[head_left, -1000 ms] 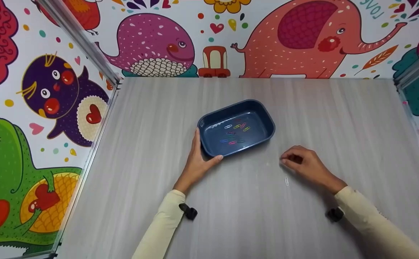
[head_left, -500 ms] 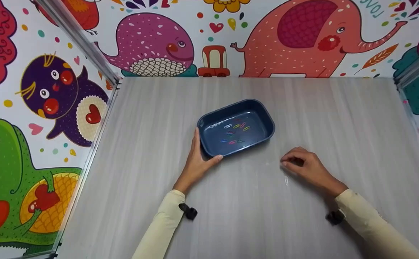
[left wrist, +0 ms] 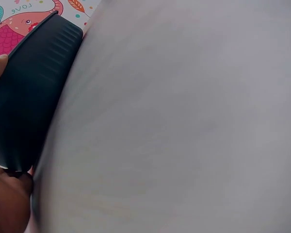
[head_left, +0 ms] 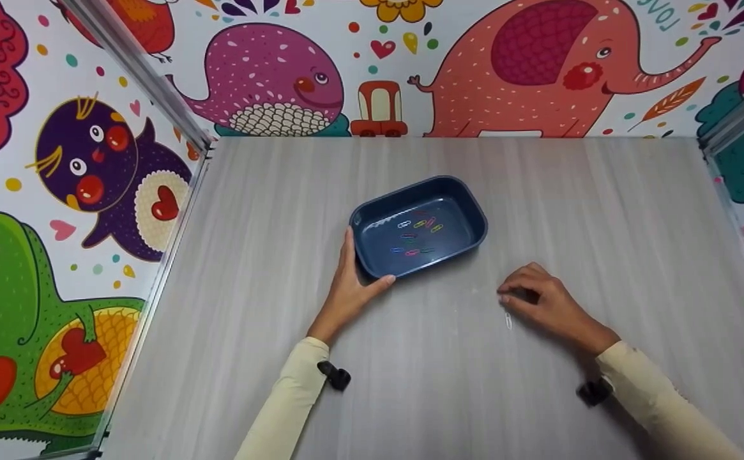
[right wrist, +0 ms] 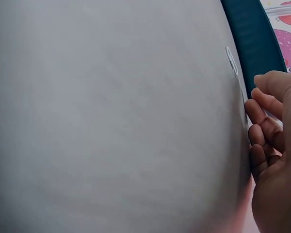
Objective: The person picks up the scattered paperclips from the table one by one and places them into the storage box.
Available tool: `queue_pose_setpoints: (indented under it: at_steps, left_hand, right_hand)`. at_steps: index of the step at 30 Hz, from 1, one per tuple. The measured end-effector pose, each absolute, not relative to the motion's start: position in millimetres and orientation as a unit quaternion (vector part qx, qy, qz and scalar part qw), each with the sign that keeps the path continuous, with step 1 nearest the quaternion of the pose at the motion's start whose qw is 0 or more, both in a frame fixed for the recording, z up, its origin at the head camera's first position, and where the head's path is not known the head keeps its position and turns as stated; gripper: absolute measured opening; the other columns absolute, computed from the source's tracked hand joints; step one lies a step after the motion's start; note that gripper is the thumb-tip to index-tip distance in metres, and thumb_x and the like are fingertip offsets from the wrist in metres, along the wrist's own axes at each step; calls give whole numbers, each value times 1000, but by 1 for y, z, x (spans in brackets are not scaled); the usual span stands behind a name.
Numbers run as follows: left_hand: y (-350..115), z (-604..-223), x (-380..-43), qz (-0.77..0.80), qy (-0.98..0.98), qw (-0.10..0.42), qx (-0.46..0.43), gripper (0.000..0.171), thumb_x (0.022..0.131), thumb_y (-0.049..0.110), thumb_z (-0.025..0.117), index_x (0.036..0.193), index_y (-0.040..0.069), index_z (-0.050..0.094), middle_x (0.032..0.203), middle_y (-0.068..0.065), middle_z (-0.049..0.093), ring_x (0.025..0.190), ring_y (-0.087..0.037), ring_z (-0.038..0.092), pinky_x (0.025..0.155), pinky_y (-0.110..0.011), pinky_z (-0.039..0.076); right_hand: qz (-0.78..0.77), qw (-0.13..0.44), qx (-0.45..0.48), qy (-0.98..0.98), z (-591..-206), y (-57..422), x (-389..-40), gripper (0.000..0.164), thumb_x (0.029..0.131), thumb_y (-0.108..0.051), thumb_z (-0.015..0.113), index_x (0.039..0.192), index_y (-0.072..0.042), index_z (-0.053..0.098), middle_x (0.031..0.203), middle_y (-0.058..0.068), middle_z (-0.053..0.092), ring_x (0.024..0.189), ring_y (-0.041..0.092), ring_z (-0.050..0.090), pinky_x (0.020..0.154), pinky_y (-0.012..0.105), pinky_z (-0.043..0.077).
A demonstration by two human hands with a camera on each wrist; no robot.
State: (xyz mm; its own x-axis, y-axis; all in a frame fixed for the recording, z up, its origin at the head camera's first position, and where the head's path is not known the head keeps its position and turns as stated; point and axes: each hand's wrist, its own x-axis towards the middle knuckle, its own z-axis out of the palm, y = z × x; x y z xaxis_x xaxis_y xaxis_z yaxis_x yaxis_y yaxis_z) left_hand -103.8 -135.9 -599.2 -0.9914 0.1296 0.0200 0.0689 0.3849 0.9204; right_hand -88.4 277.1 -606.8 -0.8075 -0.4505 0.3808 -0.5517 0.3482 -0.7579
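My left hand holds the near left corner of a dark blue tray, thumb along the front wall and fingers at the left side. In the left wrist view, the tray's outer wall shows beside the thumb. Several coloured paper clips, among them a yellow paper clip and a pink paper clip, lie on its floor. On the table, a white paper clip lies just below the right hand's fingertips. My right hand has loosely bent fingers and nothing between them; the white clip lies apart from its fingertips.
The grey wood-grain table carries the tray and the loose clip. Printed cartoon panels rise at the back and sides, with a metal frame post at the left corner.
My right hand has moved slightly down toward the near side, bringing its fingertips closer to the white paper clip. The left hand and tray stay as they were.
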Motion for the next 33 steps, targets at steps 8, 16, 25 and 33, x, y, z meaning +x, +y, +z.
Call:
queue_pose_setpoints:
  at_steps: [8,16,25,33]
  left_hand:
    - [-136,-600,-104,552,831,30,58,135,89,58,88,179,18,-5,185,-11,1,170,-29,8,134,-55,14]
    - [-136,-600,-103,552,831,29,60,135,89,57,88,179,17,-4,185,-11,1,170,-29,7,134,-56,14]
    - [-136,-599,-104,551,832,33,56,135,89,56,89,179,19,-5,186,-9,1,170,-27,8,134,-54,15]
    - [-136,-598,-103,551,832,35,54,135,89,54,89,179,20,-5,186,-8,0,170,-26,6,134,-54,14]
  right_hand:
    - [469,77,355,-805,-613,282,-88,35,82,15,88,107,-10,85,109,7,76,104,25,61,95,16,44]
    - [455,119,413,-780,-620,284,-89,39,73,19,87,103,-5,83,108,15,71,102,32,58,99,23,42]
    - [449,131,441,-766,-619,285,-89,39,72,18,83,103,-6,83,108,16,70,99,33,57,96,32,40]
    - [436,133,459,-763,-620,283,-86,38,72,14,85,100,-11,84,108,15,70,98,32,57,97,36,33]
